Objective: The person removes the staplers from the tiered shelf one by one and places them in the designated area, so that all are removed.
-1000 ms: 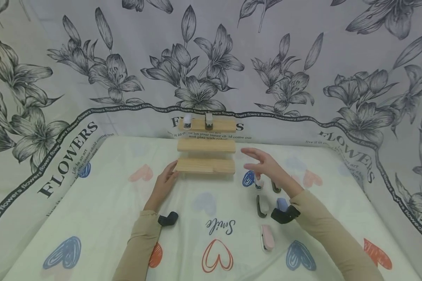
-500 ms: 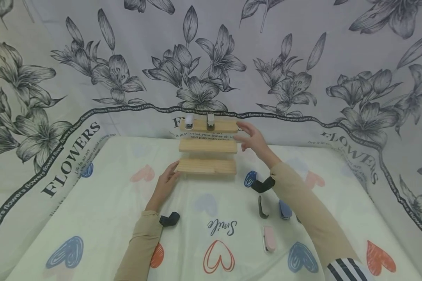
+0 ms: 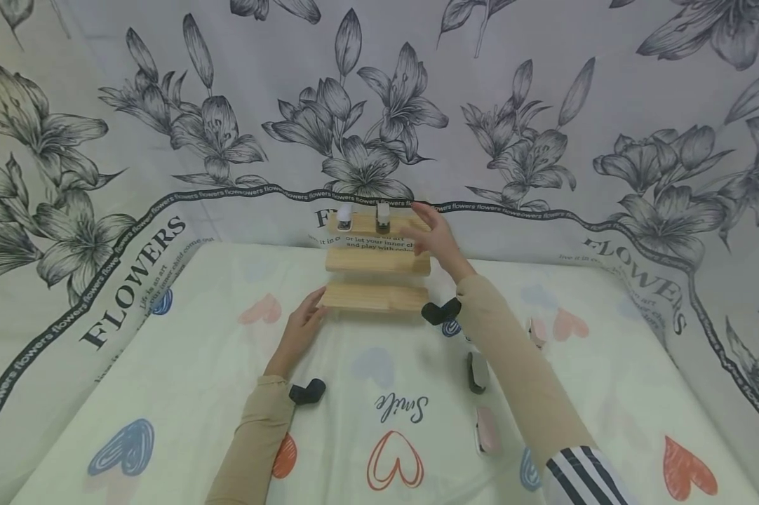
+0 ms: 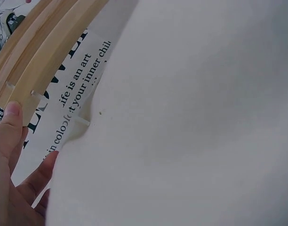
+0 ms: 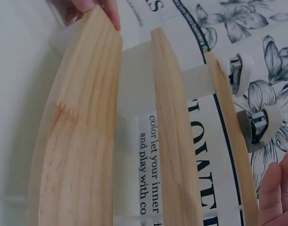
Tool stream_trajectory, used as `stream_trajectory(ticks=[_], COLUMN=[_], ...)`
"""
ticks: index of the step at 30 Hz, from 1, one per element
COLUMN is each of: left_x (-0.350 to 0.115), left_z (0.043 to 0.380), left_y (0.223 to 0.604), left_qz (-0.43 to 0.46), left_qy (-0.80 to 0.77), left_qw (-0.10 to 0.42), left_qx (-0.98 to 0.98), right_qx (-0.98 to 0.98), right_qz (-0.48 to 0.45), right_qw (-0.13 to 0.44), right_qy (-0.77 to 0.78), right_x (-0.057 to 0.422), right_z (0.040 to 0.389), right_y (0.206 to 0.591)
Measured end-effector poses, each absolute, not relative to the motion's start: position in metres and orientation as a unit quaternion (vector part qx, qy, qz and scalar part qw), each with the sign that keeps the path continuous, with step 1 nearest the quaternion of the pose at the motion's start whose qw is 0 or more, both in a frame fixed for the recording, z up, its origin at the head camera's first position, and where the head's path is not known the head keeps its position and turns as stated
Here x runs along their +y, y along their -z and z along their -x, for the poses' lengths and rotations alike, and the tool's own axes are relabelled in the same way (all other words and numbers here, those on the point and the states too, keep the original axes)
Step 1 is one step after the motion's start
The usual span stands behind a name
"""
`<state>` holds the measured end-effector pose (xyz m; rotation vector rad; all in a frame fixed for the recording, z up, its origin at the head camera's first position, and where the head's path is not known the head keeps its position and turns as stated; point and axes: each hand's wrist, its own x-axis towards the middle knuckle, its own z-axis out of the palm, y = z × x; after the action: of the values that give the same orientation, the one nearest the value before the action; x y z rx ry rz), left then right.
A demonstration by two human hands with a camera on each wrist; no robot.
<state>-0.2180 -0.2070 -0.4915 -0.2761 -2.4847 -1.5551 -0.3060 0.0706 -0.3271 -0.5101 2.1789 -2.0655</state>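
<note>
A three-tier wooden shelf (image 3: 377, 261) with clear side supports stands at the back. My left hand (image 3: 299, 328) grips the left end of its lowest board; in the left wrist view the thumb (image 4: 13, 113) lies on the wood. My right hand (image 3: 435, 237) is at the right end of the top board, fingers extended and slightly bent, with nothing visible in them. Its fingers (image 5: 271, 188) show beside that board in the right wrist view; contact is unclear. A white stapler (image 3: 344, 218) and a grey stapler (image 3: 383, 218) stand on the top board.
On the cloth at the right lie a dark grey stapler (image 3: 478, 372), a pink stapler (image 3: 487, 431) and another pinkish stapler (image 3: 536, 333). My right forearm (image 3: 518, 372) crosses over this area and hides part of it. A flower-printed curtain (image 3: 278, 140) hangs behind the shelf.
My right hand has moved from over the staplers at the right, up and left to the top board. The left hand stays on the lowest board.
</note>
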Motion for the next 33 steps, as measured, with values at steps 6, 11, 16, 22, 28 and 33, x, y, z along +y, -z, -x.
stream_trajectory(ticks=[6, 11, 16, 22, 28, 33], left_x=[-0.209, -0.21, -0.211, -0.212, -0.212, -0.21], left_z=[0.219, 0.219, 0.217, 0.218, 0.218, 0.218], left_y=[0.491, 0.492, 0.49, 0.49, 0.491, 0.492], left_qz=[0.111, 0.106, 0.098, 0.088, 0.093, 0.098], left_qy=[0.525, 0.52, 0.527, 0.531, 0.535, 0.534], left_qw=[0.114, 0.117, 0.107, 0.098, 0.098, 0.106], left_qx=[-0.836, -0.84, -0.838, -0.837, -0.834, -0.833], right_qx=[0.714, 0.689, 0.691, 0.702, 0.68, 0.658], right_qz=[0.152, 0.139, 0.129, 0.122, 0.107, 0.105], right_qw=[0.089, 0.097, 0.095, 0.115, 0.129, 0.131], right_qy=[0.677, 0.705, 0.705, 0.693, 0.713, 0.734], right_x=[0.056, 0.045, 0.037, 0.032, 0.03, 0.027], right_z=[0.31, 0.325, 0.332, 0.343, 0.345, 0.344], right_y=[0.325, 0.339, 0.345, 0.345, 0.349, 0.348])
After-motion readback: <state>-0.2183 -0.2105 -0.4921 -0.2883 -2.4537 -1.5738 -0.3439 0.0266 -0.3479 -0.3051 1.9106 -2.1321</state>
